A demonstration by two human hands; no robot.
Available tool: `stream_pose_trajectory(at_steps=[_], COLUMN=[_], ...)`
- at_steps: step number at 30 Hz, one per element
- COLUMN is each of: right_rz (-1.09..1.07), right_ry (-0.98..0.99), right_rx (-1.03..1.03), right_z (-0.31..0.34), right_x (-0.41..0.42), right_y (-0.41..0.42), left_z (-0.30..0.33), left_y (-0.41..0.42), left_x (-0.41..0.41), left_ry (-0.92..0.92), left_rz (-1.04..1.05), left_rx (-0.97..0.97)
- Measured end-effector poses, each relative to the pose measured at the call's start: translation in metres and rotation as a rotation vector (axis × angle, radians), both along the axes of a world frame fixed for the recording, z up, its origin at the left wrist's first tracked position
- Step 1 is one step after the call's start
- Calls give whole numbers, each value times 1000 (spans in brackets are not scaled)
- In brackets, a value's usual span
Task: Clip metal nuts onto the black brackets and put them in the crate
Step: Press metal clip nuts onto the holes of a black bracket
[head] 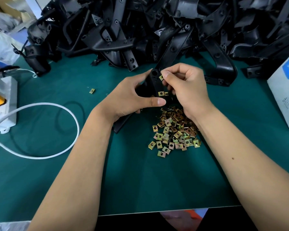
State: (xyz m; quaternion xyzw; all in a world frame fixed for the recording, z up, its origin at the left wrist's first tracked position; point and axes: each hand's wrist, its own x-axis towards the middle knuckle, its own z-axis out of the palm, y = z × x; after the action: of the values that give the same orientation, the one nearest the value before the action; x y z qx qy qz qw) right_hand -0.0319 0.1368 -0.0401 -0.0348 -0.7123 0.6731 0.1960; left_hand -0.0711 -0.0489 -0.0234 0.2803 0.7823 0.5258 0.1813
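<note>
Black moulded plastic, a long bracket (154,84), is gripped in the left hand (132,95) above the middle of the green tabletop (140,180), with the thumb laid across its lower face and the fingers wrapped behind it. Its upper end points toward the far edge, and its lower end shows below the left wrist. Two brass-coloured square metal clip nuts (162,93) already sit side by side on the bracket just above the left thumb. The right hand (185,87) pinches another brass-coloured clip nut (161,77) between thumb and forefinger, holding it against the bracket's right edge near the round hole at its top; the other fingers of that hand are curled in.

Directly below the hands, toward the near edge, lies a loose heap of the same brass-coloured clip nuts (175,130), partly under the right wrist. One stray clip nut (92,91) lies alone to the left of the hands. A large tangled pile of black plastic brackets (157,25) fills the far edge of the tabletop. A white cable (70,114) loops across the left side, leading to a white power strip (5,104) at the left edge. A white box with a blue label (285,90) stands at the right edge.
</note>
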Motion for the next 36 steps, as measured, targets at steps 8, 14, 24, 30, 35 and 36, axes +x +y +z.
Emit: stream_pose_trajectory(at_steps=[8,14,24,30,35,36], right_rz=[-75,5,-184,-130,-92,-75], right_ry=[-8,-37,-108,-95,-104,-102], right_rx=[-48,-10,40,273,374,357], right_z=[-2,1,-2,5,8,9], right_x=[1,1,2,11,13,13], right_y=[-8,-2,-19,-19,-19,-18], left_z=[-2,-1,-4,-6,-8,-8], left_y=[2,4,14,16,19,18], left_x=[-2,1,3,4,4,3], left_ry=[21,39,136,168,186,186], left_rz=[36,48,157,210,214,210], left_rx=[-6,-48,-166,-165,-221,-223])
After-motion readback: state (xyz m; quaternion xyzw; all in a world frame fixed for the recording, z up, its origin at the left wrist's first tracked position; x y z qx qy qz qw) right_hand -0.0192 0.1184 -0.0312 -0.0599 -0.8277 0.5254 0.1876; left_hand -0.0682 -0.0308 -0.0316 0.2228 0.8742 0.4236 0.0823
